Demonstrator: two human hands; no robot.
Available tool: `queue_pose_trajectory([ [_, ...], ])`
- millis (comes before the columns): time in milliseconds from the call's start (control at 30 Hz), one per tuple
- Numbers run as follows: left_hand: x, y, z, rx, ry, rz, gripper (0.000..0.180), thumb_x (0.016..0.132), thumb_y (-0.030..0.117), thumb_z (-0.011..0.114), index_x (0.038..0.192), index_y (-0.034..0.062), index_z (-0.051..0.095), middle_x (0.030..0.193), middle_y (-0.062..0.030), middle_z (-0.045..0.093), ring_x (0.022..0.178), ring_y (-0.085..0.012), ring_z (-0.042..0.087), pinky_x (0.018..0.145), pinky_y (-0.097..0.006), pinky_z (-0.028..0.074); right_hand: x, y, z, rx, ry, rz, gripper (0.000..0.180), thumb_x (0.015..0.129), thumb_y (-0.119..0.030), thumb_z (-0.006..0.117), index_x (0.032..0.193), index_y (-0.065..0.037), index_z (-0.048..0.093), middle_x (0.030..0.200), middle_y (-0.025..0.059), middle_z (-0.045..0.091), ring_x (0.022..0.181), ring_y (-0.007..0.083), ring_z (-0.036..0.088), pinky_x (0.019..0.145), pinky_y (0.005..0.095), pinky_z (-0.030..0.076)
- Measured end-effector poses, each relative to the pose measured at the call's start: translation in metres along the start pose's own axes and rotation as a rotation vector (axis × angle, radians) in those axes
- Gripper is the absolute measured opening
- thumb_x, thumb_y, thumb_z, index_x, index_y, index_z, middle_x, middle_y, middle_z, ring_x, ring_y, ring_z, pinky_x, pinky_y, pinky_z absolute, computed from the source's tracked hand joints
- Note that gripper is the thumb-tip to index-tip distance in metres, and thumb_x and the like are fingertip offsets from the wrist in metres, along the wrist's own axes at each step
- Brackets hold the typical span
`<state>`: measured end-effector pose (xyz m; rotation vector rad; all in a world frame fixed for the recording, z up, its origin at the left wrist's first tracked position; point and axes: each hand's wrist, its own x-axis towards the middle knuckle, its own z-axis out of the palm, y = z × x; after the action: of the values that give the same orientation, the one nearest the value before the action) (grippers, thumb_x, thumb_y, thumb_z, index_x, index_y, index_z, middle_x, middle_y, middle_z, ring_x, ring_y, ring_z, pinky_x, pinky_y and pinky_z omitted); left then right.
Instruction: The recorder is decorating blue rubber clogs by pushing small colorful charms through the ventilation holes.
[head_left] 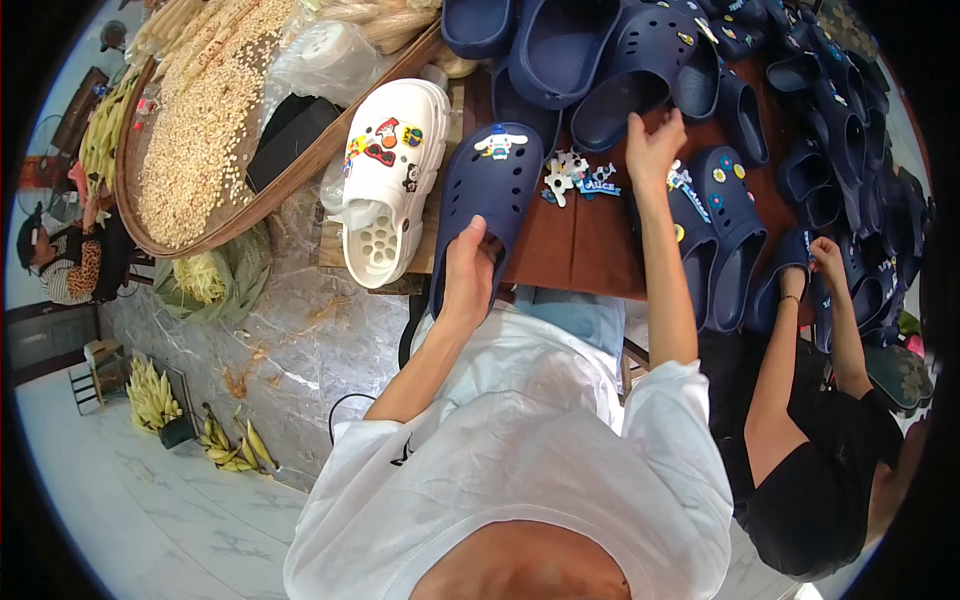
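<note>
My left hand grips a navy clog by its heel opening, the thumb over the rim. A white cartoon charm sits on the clog's toe. To its right, a small pile of shoe charms in white and blue lies on the brown tabletop. Reaching past the pile, my right hand has its fingers apart and shows nothing between them. It is close to another navy clog at the back. A white clog with several colourful charms stands left of the held one.
A co-worker's hands handle a navy clog at the right. Decorated navy clogs and many others crowd the brown table. A large woven tray of corn kernels stands at the far left, with a bag of husks below it.
</note>
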<state>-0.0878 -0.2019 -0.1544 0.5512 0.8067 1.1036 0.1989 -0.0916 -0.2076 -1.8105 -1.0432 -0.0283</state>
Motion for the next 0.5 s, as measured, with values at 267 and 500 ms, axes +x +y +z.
queue_pose_trajectory([
  [267, 0.009, 0.007, 0.003, -0.253, 0.031, -0.063, 0.055, 0.103, 0.03, 0.048, 0.146, -0.0036, 0.037, 0.148, -0.0173, 0.049, 0.135, -0.0267, 0.05, 0.115, -0.043, 0.037, -0.079, -0.106, -0.041, 0.433, -0.46, -0.014, 0.029, 0.094, -0.009, 0.064, 0.123, -0.003, 0.064, 0.118, 0.0136, 0.057, 0.103, 0.023, 0.062, 0.088, 0.0337, 0.052],
  [500, -0.05, 0.011, 0.006, -0.248, 0.03, -0.27, 0.058, 0.103, 0.027, 0.046, 0.149, -0.005, 0.032, 0.151, -0.0179, 0.046, 0.139, -0.0283, 0.046, 0.119, -0.045, 0.034, -0.095, -0.125, -0.052, 0.279, -0.677, -0.315, 0.036, 0.091, -0.019, 0.07, 0.124, -0.005, 0.065, 0.119, 0.0147, 0.06, 0.112, 0.0343, 0.057, 0.098, 0.0417, 0.045],
])
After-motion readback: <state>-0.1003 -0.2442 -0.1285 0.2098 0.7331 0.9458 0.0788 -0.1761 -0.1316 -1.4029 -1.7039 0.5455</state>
